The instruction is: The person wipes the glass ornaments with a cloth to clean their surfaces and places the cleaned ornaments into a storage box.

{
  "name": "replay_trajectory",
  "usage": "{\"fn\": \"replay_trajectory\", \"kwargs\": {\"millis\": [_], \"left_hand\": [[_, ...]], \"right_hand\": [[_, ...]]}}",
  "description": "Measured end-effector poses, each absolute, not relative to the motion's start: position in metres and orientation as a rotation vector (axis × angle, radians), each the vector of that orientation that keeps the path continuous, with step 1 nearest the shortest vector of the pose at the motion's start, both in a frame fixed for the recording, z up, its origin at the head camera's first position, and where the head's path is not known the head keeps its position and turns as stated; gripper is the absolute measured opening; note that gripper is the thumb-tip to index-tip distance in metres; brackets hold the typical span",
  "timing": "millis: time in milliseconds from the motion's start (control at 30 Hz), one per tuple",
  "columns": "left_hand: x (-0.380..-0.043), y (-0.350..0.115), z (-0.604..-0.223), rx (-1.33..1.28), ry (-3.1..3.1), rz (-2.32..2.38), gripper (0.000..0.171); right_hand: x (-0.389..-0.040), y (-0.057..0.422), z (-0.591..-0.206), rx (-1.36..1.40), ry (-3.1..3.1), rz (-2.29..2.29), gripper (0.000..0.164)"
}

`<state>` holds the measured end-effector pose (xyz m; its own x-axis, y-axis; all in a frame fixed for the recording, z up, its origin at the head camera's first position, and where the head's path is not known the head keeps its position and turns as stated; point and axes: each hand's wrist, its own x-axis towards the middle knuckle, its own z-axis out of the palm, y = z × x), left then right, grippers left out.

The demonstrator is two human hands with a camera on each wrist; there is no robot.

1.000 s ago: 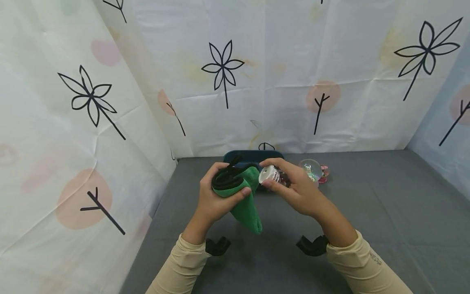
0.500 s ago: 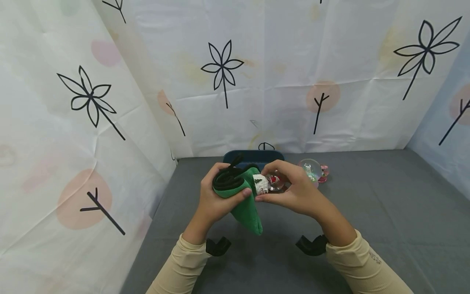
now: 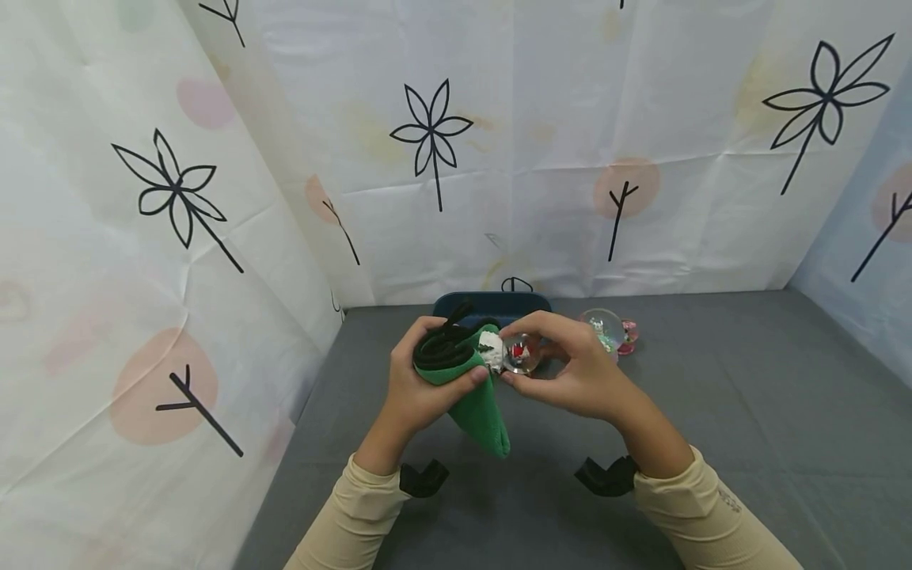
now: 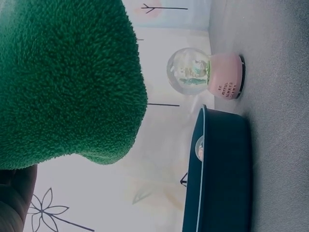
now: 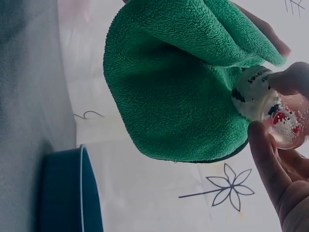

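two bare hands are above a grey table (image 3: 712,412). the left hand (image 3: 416,392) grips a bunched green cloth (image 3: 480,416), with its thumb laid over the folds; most of its other fingers are hidden. the right hand (image 3: 580,376) pinches a small snow globe (image 3: 518,355) between thumb and fingers. this globe is held sideways, and its white base touches the cloth. behind the hands stands a dark blue tub (image 4: 227,164). near the tub, a larger snow globe (image 4: 224,75) stands upright on its pink base.
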<state>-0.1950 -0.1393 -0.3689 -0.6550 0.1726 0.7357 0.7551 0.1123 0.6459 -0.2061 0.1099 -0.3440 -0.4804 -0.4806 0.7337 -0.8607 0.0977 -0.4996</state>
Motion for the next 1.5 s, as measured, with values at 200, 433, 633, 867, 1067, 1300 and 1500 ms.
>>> {"fn": "replay_trajectory", "kwargs": {"millis": [200, 433, 633, 867, 1067, 1300, 1500], "left_hand": [[-0.1943, -0.1391, -0.3685, -0.904, -1.936, -1.586, 0.066], [-0.1937, -0.1405, -0.3684, -0.917, -1.936, -1.593, 0.067], [-0.192, -0.1416, -0.3681, -0.923, -1.954, -1.588, 0.07], [-0.1928, -0.142, -0.3679, -0.924, -1.937, -1.595, 0.067], [-0.1931, -0.1417, -0.3688, -0.95, -1.921, -1.62, 0.064], [-0.1934, -0.1412, -0.3692, -0.919, -1.887, -1.577, 0.054], [-0.1934, -0.1412, -0.3685, -0.843, -1.856, -1.545, 0.053]], "right_hand": [[-0.2027, 0.1098, -0.3438, 1.351, -1.999, 1.403, 0.051], [-0.1996, 0.1093, -0.3434, 1.407, -2.003, 1.396, 0.053], [-0.2, 0.1089, -0.3435, 1.398, -2.008, 1.396, 0.062], [-0.1976, 0.1088, -0.3407, 1.305, -2.069, 1.44, 0.059], [-0.199, 0.1076, -0.3418, 1.304, -2.083, 1.489, 0.045], [-0.2018, 0.1082, -0.3441, 1.273, -2.089, 1.491, 0.039], [-0.2039, 0.1083, -0.3445, 1.326, -1.995, 1.36, 0.06]]}}
